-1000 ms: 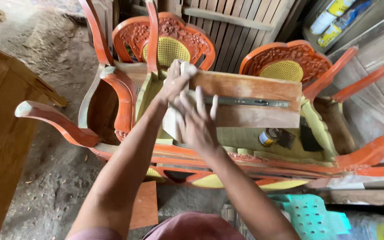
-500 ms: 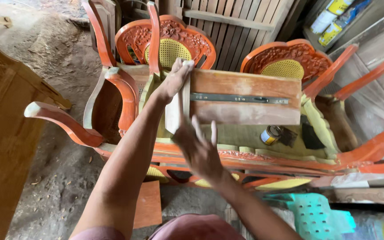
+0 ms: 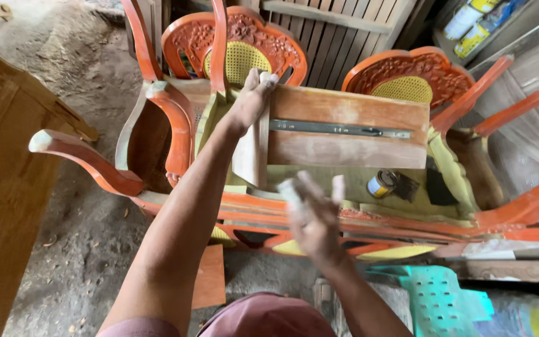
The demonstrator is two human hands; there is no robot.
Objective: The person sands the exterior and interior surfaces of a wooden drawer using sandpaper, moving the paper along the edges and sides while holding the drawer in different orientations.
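Observation:
A wooden drawer (image 3: pixel 344 150) lies on its side on upturned orange chairs, with a dark metal slide rail (image 3: pixel 338 129) along its side. My left hand (image 3: pixel 254 97) grips its upper left corner, above the pale front panel (image 3: pixel 249 156). My right hand (image 3: pixel 313 218) hovers in front of the drawer, clear of it. It is blurred, with the fingers spread and pale at the tips. I see nothing held in it.
A small tin can (image 3: pixel 382 184) and a dark sheet (image 3: pixel 438 187) lie under the drawer. Carved cane-backed chairs (image 3: pixel 238 37) (image 3: pixel 416 78) stand behind. A wooden cabinet (image 3: pixel 1 187) is on the left and a green plastic stool (image 3: pixel 444 299) at lower right, on a dirt floor.
My right hand was flat against the drawer's front panel. It has lifted off and drawn back toward me. My left hand has kept its hold on the corner.

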